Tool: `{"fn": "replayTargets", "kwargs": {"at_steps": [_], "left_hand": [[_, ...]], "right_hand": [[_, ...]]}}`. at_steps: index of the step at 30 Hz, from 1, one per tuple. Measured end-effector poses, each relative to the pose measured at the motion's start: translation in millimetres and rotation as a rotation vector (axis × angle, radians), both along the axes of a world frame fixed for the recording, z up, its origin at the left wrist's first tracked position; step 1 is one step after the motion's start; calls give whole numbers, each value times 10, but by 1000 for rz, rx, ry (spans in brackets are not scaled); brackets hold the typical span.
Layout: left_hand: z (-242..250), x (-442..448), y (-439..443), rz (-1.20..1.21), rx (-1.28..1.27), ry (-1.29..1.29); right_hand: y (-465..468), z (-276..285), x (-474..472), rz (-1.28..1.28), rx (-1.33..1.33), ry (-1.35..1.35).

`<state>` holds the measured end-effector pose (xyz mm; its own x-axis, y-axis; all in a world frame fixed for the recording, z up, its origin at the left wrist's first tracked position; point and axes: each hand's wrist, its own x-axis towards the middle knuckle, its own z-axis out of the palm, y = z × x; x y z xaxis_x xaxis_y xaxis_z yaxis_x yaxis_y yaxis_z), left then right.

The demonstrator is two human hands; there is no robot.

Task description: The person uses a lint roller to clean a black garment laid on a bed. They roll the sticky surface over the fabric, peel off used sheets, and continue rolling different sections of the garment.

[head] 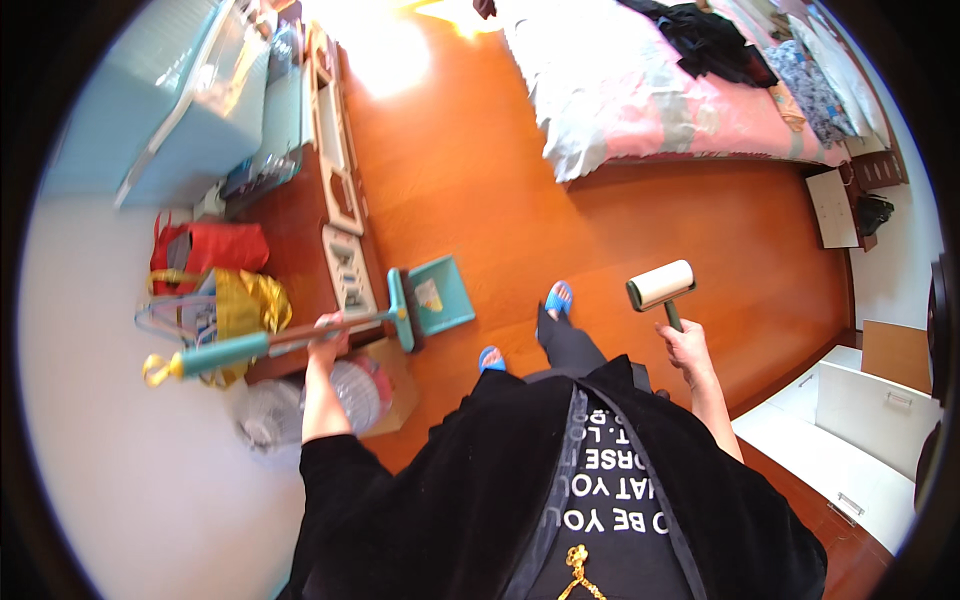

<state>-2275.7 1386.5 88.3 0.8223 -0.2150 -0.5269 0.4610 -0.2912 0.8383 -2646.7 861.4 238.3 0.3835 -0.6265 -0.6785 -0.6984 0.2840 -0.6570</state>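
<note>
My left hand grips the brown pole of a broom, whose teal handle end with a yellow hanging loop points to the left. A teal dustpan with something pale in it appears right beside the broom's bristles; whether the two touch I cannot tell. A second handle beside the broom pole is partly hidden at my hand. In my right hand is a lint roller with a white roll and a dark green handle, held up above the wooden floor.
On the right stands a bed with a pink and white cover and dark clothing on it. A red bag and a yellow bag sit on the low cabinet at left. Near my left arm is a cardboard box; white drawers stand at lower right.
</note>
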Motion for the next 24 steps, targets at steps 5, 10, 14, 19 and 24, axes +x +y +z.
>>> {"fn": "replayTargets", "kwargs": {"at_steps": [5,10,14,19,24], "left_hand": [[-161,-14,388,556,-25,65],[-233,-188,405,979,-65,-57],[-262,-190,410,1065,-38,-18],[-501,-109,850,1318,120,217],[-686,-365,42,793,-227,551]], "right_hand": [[-599,-39,414,154,-72,10],[-1086,-108,748,230,-105,53],[-1280,-191,1038,306,-112,108],[-1374,-351,1765,395,-118,24],[-1635,-296,2309,337,-172,15]]}}
